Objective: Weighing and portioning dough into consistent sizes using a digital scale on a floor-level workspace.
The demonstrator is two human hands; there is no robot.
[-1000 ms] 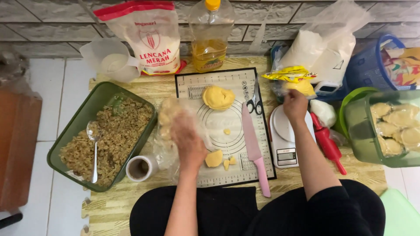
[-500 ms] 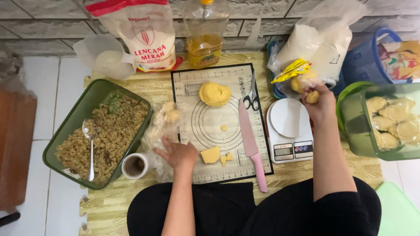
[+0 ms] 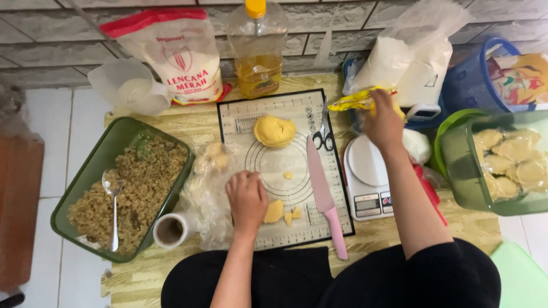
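My left hand point(image 3: 246, 198) rests with curled fingers on the left edge of the black-rimmed pastry mat point(image 3: 285, 108), touching crumpled clear plastic film point(image 3: 206, 191). Small yellow dough pieces point(image 3: 275, 211) lie just right of it. A larger dough ball point(image 3: 274, 130) sits at the mat's top. My right hand point(image 3: 382, 122) reaches past the white kitchen scale point(image 3: 368, 177) and closes on a yellow plastic bag point(image 3: 358, 101). A pink knife point(image 3: 323, 197) lies along the mat's right side, with scissors point(image 3: 323, 137) above it.
A green dish of brown filling point(image 3: 97, 171) with a spoon point(image 3: 112, 197) sits on the left, a film roll point(image 3: 169, 230) beside it. A flour bag point(image 3: 177, 57), oil bottle point(image 3: 258, 51), jug point(image 3: 128, 85) and white powder bag point(image 3: 411, 57) line the back. On the right: green tub of pastries point(image 3: 508, 162), blue basket point(image 3: 482, 77).
My right hand rose from the scale to the yellow bag behind it. My left hand came down from the plastic film to the mat's left edge and curled its fingers.
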